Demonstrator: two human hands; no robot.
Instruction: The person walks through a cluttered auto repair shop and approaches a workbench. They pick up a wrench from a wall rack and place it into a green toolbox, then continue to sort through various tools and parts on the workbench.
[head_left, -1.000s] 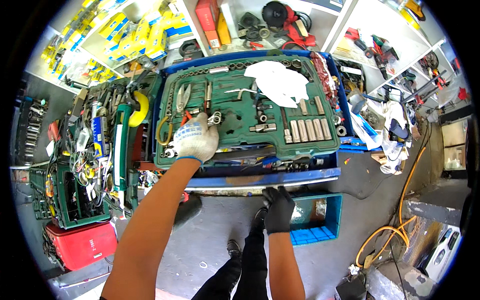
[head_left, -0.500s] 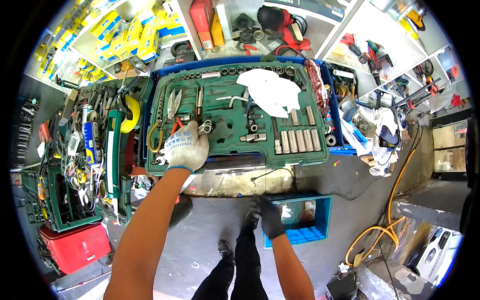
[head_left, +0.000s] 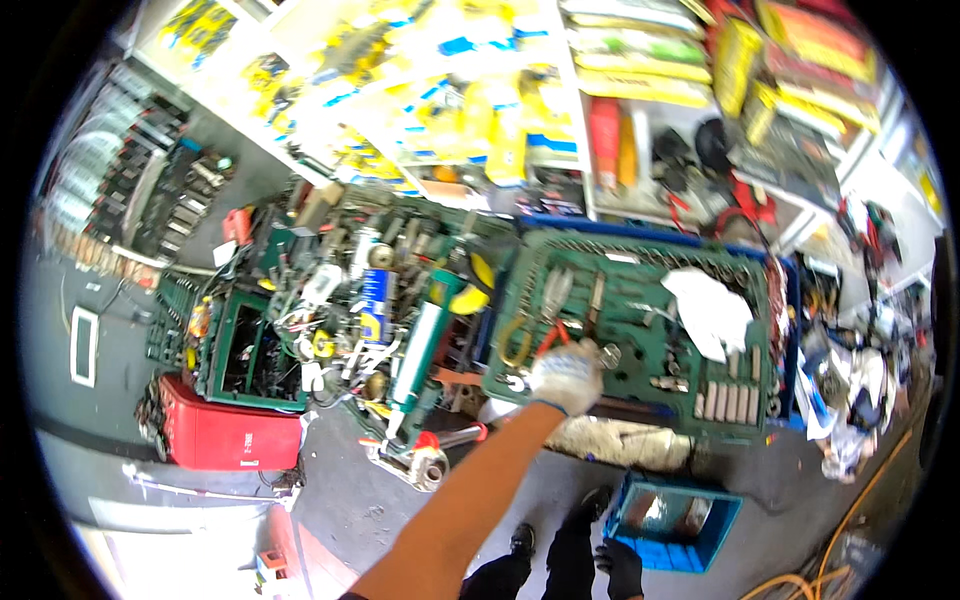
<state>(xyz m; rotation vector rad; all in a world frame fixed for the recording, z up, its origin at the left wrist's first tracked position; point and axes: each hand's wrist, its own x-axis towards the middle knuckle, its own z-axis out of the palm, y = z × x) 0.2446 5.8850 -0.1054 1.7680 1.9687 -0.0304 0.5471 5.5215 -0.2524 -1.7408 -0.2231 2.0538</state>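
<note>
My left hand (head_left: pixel 567 378), in a white knit glove, rests on the near left part of a green socket-set case (head_left: pixel 640 405). Its fingers look curled, and what they hold is hidden. A red-handled tool (head_left: pixel 551 338) shows just beyond the fingers, and a small shiny metal piece (head_left: pixel 610 355) sits beside the glove. Farther up the case lie grey shears (head_left: pixel 557 293) and a long thin tool (head_left: pixel 596 297). My right hand (head_left: pixel 620 568), in a dark glove, hangs low beside my leg with its fingers apart and nothing visible in it.
A white cloth or sheet (head_left: pixel 708 308) covers part of the case, above a row of sockets (head_left: pixel 727 403). To the left are piled tools, a green tube (head_left: pixel 418 345) and a red box (head_left: pixel 232 425). A blue crate (head_left: pixel 725 535) stands on the floor below.
The view has swung left, so the case appears farther right. My left hand stays at about the same place on it. My right hand has dropped lower, beside the crate.
</note>
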